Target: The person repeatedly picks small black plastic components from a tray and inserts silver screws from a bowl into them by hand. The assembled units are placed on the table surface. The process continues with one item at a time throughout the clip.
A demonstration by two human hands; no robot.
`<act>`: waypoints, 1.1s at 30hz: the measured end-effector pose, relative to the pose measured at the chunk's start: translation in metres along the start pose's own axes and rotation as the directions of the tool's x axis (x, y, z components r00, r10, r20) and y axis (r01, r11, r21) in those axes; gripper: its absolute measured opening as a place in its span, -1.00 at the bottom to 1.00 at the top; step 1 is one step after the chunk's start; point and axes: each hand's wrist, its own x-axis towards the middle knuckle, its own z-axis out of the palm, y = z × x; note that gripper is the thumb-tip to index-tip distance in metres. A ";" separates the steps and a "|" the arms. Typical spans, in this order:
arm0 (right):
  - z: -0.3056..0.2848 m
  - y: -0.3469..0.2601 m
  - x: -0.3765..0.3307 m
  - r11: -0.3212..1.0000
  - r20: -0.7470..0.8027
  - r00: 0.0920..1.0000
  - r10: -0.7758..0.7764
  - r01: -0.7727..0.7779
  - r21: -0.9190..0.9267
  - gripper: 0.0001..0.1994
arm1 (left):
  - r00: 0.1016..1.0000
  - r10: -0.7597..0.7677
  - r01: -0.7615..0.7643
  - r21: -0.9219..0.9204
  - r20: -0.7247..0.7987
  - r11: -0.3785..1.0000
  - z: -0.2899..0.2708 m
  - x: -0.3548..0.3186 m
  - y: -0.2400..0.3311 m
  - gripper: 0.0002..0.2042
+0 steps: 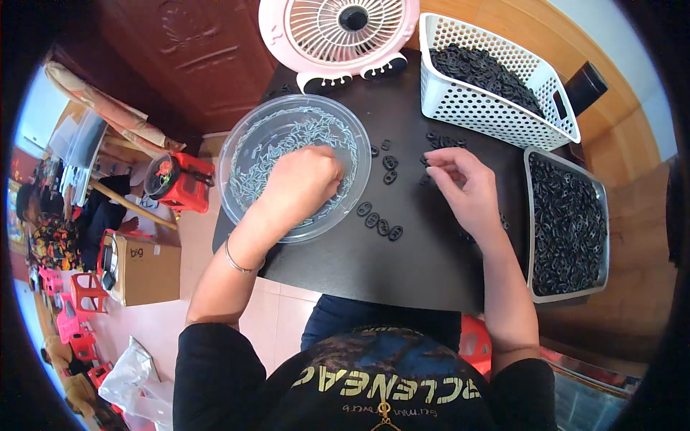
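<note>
My left hand (305,179) reaches into a round clear plastic tub (364,154) scattered with many thin silvery-grey pins (248,172). Its fingers are bunched together, knuckles up, and what they hold, if anything, is hidden. Over the dark table, my right hand (466,183) pinches a small black plastic piece (424,160) between thumb and fingertips. Between the hands lie black oval pieces with holes: a short slanted row (381,221) nearer me and a small group (389,163) farther off. More loose black pieces (449,140) lie just beyond my right fingers.
A white perforated basket (478,111) of black pieces stands at the back right. A grey tray (533,215) full of similar pieces is at the right edge. A pink fan (338,68) stands behind the tub. On the floor to the left are a cardboard box (151,273) and red stools (88,293).
</note>
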 end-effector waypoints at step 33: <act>-0.015 -0.010 -0.010 0.901 0.306 0.945 0.118 0.028 -0.434 -0.87 | 0.986 0.043 0.164 -0.962 0.158 -0.218 0.008 0.034 0.058 -0.91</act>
